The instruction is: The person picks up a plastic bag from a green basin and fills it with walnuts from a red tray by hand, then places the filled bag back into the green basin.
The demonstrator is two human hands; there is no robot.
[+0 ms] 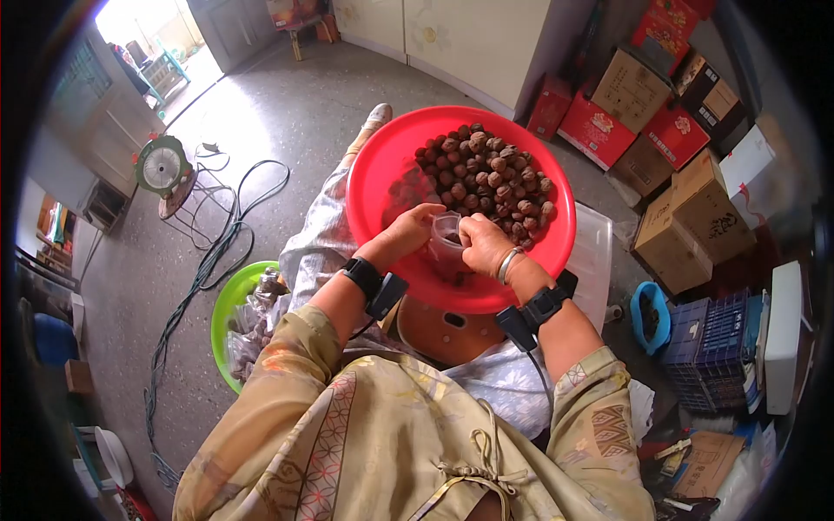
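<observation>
A wide red basin sits in front of me over a stool, with a heap of brown walnuts on its far right side. Above the basin's near part, a small clear plastic bag is held between both hands. My left hand is closed on the left side of its mouth. My right hand grips the right side, fingers curled at the rim. Something dark shows inside the bag, but I cannot make it out clearly. To the left, a green basin holds several filled clear bags.
Cables run along the floor at left, near a small fan. Stacked cardboard boxes stand at right, with a blue plastic container and a dark blue crate nearer me. A translucent lid or tray lies beside the red basin.
</observation>
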